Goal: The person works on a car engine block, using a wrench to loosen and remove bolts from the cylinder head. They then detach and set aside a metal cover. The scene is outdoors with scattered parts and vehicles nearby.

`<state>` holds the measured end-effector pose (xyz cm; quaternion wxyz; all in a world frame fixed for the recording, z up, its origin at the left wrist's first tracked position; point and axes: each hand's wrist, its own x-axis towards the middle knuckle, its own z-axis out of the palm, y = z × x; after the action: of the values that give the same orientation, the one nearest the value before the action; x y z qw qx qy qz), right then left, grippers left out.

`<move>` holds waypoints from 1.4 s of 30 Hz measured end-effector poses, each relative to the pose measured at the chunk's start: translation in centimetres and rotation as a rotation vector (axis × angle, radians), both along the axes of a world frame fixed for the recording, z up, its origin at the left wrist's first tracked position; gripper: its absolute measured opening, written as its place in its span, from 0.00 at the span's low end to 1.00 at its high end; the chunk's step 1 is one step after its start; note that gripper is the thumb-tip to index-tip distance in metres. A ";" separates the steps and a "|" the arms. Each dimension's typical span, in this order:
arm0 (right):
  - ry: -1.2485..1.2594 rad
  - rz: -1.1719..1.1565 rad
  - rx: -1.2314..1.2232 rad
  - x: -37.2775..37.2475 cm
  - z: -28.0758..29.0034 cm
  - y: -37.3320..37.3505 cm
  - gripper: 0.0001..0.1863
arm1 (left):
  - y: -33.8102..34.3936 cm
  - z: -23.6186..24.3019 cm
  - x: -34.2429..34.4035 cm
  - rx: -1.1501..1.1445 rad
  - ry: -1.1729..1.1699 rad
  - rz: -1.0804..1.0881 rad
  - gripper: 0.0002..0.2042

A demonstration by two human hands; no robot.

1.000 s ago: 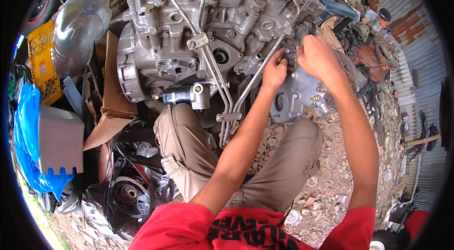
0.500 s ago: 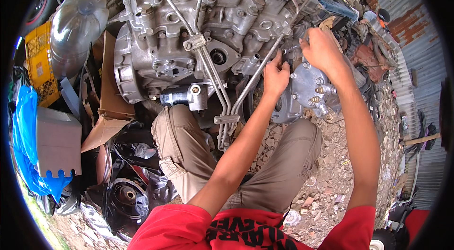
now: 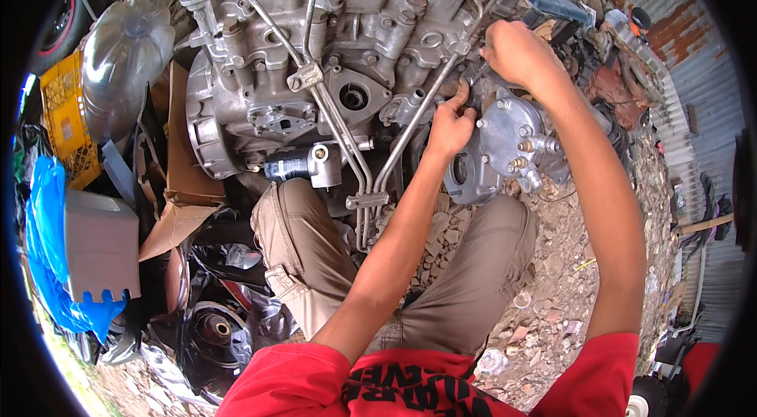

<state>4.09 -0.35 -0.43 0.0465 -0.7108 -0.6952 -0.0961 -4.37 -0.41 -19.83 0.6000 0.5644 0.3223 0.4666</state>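
The grey cast-metal engine (image 3: 225,90) is judged part-assembled, its dark round port (image 3: 353,96) left uncovered, the round silver-grey metal housing (image 3: 503,133) positioned beside it, near half-curled left hand (image 3: 452,130) and tightly curled right hand (image 3: 522,56), contents undeterminable.

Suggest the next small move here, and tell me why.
Perhaps steady with the left hand and turn the right hand slightly: the left fingers reach toward the space between the engine and the round housing, and the right hand is curled just beyond them, though anything it grips is hidden.
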 end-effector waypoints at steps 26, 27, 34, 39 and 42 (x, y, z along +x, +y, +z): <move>-0.524 -0.166 -0.006 -5.7 -4.6 -6.9 0.13 | 0.3 1.6 -0.9 -0.227 -0.279 -0.189 0.32; -0.453 -0.121 0.012 -5.3 -4.2 -6.8 0.12 | 0.7 1.1 -1.1 -0.195 -0.246 -0.230 0.32; 0.044 -0.012 0.059 -2.4 -0.5 -6.1 0.05 | -0.2 2.7 -1.6 -0.237 -0.189 -0.211 0.31; 0.117 0.115 0.164 -1.8 -2.3 -5.2 0.06 | -0.3 2.1 -0.9 -0.303 -0.296 -0.154 0.29; 0.135 0.132 0.117 -2.4 -2.6 -5.7 0.05 | 0.2 1.5 -0.9 -0.357 -0.379 -0.155 0.28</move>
<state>1.67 -6.08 -3.01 0.1410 -0.6646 -0.7289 -0.0851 -5.26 -0.23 -18.35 0.7735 0.3754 0.2372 0.4522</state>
